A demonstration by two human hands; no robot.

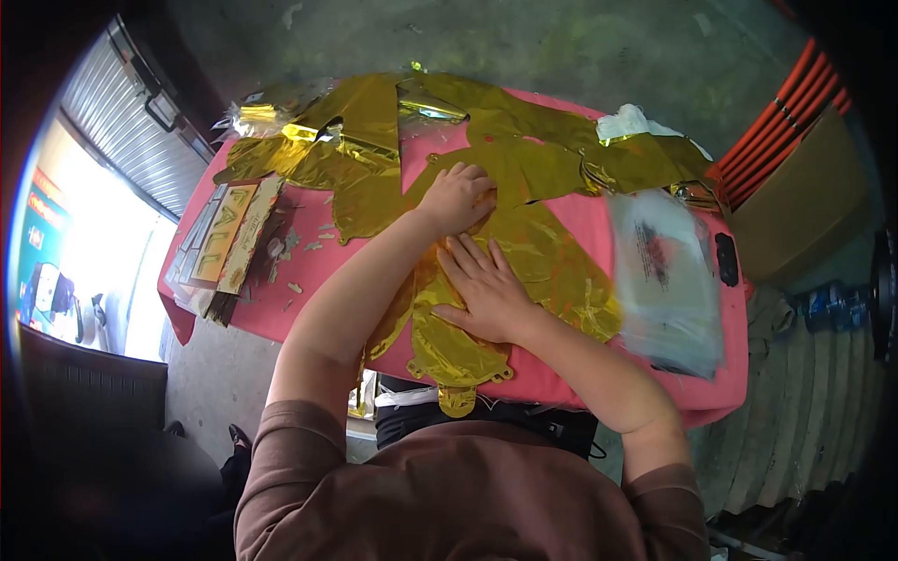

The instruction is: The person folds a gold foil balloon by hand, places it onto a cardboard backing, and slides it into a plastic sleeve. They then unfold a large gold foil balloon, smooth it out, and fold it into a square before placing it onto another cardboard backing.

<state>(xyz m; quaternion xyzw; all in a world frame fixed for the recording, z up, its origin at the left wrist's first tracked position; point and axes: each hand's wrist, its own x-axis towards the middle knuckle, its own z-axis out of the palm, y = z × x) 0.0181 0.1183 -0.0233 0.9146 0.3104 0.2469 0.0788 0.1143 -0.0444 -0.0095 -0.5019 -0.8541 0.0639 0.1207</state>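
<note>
Flat gold foil sheets (552, 262) with cut outlines and small tabs lie across a pink-covered table (313, 271). My right hand (489, 292) rests palm down on the foil near the middle, its fingers spread. Just above it, my left hand (458, 198) presses on the foil with its fingers bent and drawn together; whether anything is under them is hidden. A rounded foil end with a tab (457, 400) hangs over the table edge nearest my body. More gold foil (365, 112) lies crumpled along the far side.
Printed cards in a stack (224, 234) stand at the left beside small scraps. Clear plastic bags (664, 280) lie at the right, with a black object (726, 260) beyond them. A cardboard box (795, 206) and orange tubes (781, 117) stand off the right side.
</note>
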